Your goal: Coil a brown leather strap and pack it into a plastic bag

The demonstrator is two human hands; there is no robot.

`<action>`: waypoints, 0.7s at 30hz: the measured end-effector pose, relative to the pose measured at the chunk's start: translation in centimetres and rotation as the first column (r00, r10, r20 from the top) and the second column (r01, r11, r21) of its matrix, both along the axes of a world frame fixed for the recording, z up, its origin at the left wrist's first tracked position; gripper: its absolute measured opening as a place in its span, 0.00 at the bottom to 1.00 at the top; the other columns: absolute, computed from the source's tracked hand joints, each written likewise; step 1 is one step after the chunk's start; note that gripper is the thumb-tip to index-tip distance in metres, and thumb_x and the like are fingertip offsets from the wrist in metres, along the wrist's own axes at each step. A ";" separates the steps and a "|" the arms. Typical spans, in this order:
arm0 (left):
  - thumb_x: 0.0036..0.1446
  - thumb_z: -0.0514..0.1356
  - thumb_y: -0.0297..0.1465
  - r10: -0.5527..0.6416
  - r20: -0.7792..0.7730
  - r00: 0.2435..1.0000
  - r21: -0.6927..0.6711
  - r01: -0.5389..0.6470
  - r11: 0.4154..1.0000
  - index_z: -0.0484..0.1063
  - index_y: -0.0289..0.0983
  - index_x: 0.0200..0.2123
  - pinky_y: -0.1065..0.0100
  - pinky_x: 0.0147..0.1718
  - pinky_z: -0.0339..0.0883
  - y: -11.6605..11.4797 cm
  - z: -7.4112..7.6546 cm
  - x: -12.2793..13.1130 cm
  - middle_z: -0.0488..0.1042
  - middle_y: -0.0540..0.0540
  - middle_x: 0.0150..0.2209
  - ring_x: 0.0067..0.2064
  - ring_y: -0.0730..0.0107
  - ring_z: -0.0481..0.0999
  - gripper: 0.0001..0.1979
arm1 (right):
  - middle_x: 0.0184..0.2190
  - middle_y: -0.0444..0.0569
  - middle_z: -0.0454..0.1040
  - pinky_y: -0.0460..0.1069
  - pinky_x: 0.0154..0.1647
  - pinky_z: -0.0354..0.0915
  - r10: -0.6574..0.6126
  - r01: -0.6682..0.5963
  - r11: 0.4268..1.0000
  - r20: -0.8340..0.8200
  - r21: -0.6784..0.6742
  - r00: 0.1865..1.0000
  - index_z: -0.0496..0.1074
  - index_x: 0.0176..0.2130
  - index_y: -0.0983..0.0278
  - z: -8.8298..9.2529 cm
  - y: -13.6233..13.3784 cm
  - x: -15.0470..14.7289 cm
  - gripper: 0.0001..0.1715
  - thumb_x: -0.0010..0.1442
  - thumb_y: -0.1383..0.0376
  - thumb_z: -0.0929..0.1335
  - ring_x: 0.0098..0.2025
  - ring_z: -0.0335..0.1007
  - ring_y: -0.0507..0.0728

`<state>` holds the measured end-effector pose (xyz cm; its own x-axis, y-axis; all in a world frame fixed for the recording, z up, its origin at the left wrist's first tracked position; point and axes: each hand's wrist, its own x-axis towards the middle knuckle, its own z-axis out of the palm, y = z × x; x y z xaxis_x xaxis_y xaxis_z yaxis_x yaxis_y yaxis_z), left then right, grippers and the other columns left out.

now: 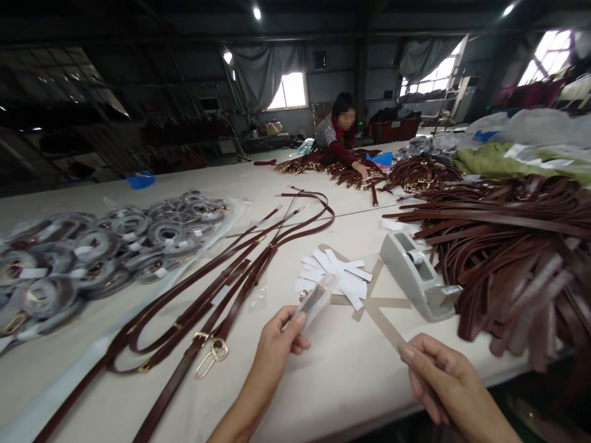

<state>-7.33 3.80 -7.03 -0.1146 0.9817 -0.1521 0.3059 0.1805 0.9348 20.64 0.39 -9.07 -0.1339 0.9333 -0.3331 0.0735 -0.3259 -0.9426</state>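
Left hand (277,344), lower centre: pinched clear sleeve (316,303) | right hand (443,381), lower right: curled loosely, held nothing | tape dispenser (418,277) just beyond.

I am finding no writing I can read anywhere. The white paper slips (336,275) lying just left of the tape dispenser (418,275) are showing blank faces, and the small tags on the wrapped coils (111,246) farther left are looking too blurred to make out.
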 end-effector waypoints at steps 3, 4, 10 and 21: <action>0.52 0.64 0.49 0.107 0.323 0.940 -0.063 -0.092 0.994 0.71 0.36 0.36 0.75 0.24 0.62 -1.4 1.2 1.2 0.69 0.52 0.27 0.26 0.74 0.72 0.21 | 0.16 0.40 0.66 0.42 0.14 0.43 0.022 -0.023 1.000 -0.051 -0.007 0.998 0.64 0.26 0.63 0.0 -1.0 -1.2 0.35 0.55 0.34 0.66 0.11 0.52 0.46; 0.49 0.67 0.47 0.139 0.409 0.902 -0.088 -0.113 0.990 0.71 0.35 0.35 0.76 0.23 0.61 -1.9 1.5 1.6 0.69 0.52 0.28 0.25 0.76 0.71 0.21 | 0.15 0.40 0.66 0.42 0.14 0.43 0.029 -0.029 1.000 -0.063 -0.008 0.998 0.64 0.27 0.63 0.1 -1.3 -1.6 0.35 0.56 0.35 0.67 0.11 0.52 0.45; 0.40 0.74 0.41 0.248 0.618 0.746 -0.174 -0.178 0.968 0.71 0.34 0.34 0.78 0.19 0.61 -4.2 1.9 3.7 0.70 0.54 0.27 0.21 0.79 0.70 0.23 | 0.16 0.41 0.68 0.42 0.14 0.42 -0.007 0.008 1.000 -0.107 0.008 0.994 0.67 0.29 0.64 1.2 -2.5 -3.4 0.34 0.54 0.36 0.68 0.11 0.52 0.45; 0.44 0.73 0.40 0.288 0.679 0.675 -0.198 -0.209 0.958 0.70 0.34 0.34 0.79 0.19 0.61 -6.0 0.9 4.9 0.71 0.54 0.27 0.22 0.79 0.71 0.21 | 0.14 0.41 0.65 0.42 0.14 0.46 0.040 -0.041 0.998 0.029 0.039 0.999 0.69 0.29 0.64 2.5 -4.0 -4.0 0.30 0.56 0.39 0.67 0.12 0.53 0.47</action>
<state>-2.44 -2.18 -6.12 -0.1753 0.9082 -0.3800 -0.4929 0.2532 0.8324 16.65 -3.56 -6.52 -0.1629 0.9400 -0.2998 0.1123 -0.2842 -0.9522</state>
